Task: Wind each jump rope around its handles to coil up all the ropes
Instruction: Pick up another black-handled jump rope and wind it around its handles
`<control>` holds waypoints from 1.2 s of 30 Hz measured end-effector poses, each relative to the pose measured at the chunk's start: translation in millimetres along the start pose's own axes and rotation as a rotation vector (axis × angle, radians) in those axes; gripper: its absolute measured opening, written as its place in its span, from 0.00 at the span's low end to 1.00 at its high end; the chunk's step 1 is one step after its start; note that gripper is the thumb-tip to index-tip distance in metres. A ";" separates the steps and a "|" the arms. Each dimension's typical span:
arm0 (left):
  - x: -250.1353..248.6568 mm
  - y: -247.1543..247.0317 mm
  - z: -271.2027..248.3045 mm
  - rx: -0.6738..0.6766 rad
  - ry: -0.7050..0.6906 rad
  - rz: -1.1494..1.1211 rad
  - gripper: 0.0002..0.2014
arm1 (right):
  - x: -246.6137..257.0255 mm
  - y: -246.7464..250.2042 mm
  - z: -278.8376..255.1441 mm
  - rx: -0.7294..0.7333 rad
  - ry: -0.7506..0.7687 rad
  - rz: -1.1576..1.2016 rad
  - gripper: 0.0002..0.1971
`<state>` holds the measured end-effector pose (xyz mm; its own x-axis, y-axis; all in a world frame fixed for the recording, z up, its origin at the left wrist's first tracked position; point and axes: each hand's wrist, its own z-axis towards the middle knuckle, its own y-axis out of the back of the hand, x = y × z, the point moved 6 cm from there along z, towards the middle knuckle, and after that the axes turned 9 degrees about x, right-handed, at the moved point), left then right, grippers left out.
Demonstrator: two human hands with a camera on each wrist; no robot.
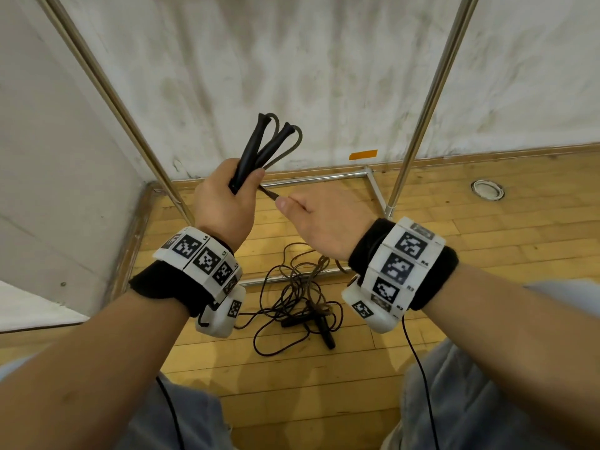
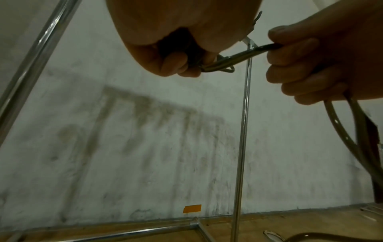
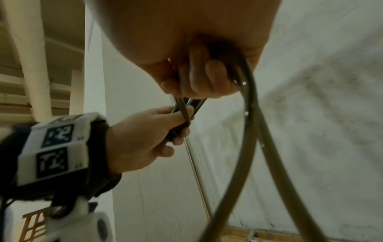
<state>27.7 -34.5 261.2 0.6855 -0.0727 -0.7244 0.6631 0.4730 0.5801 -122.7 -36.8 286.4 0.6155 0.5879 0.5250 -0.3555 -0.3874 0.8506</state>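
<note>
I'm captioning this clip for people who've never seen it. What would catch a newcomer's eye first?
First, the left hand raised mid-frame, gripping two black jump-rope handles that fan upward, while the right hand beside it pinches the olive-brown rope running from them. Next, the tangled pile of dark ropes with black handles on the wooden plank floor between the forearms.

You face a stained white wall [image 1: 324, 76] that meets a second wall [image 1: 58, 157] in a corner on your left. Below you lies a wooden floor [image 1: 487, 222]. A metal rack [image 1: 425, 102] stands against the wall, its base bars resting on the boards. An orange tape strip [image 1: 363, 154] sticks low on the wall, and a round metal fitting [image 1: 487, 189] sits in the floor at right.
</note>
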 end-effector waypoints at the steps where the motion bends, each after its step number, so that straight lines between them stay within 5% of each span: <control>1: 2.1 -1.8 1.7 0.015 0.021 0.020 0.05 | 2.9 -4.0 0.6 0.012 0.004 -0.003 0.23; 11: 15.5 -20.2 11.7 0.253 0.193 0.180 0.12 | -11.3 5.5 4.0 -0.030 0.013 0.100 0.21; 18: 4.2 -43.0 -5.0 0.541 0.097 0.279 0.12 | -28.7 18.4 4.4 -0.071 -0.030 0.309 0.20; 23: 2.5 -60.4 -9.0 0.613 0.043 0.543 0.12 | -9.8 2.0 3.8 0.048 0.061 0.219 0.18; 28: 14.2 -50.7 -11.3 0.591 0.173 0.585 0.05 | -22.5 10.8 4.8 0.002 0.019 0.227 0.17; 36: -5.1 -57.5 -23.9 0.723 -0.092 0.620 0.08 | -68.7 40.2 16.2 -0.203 -0.241 0.043 0.24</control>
<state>-21.0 -40.3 222.6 0.9776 -0.0745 -0.1970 0.1783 -0.2046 0.9625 -167.9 -104.3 284.0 0.7373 0.3791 0.5591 -0.5030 -0.2444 0.8290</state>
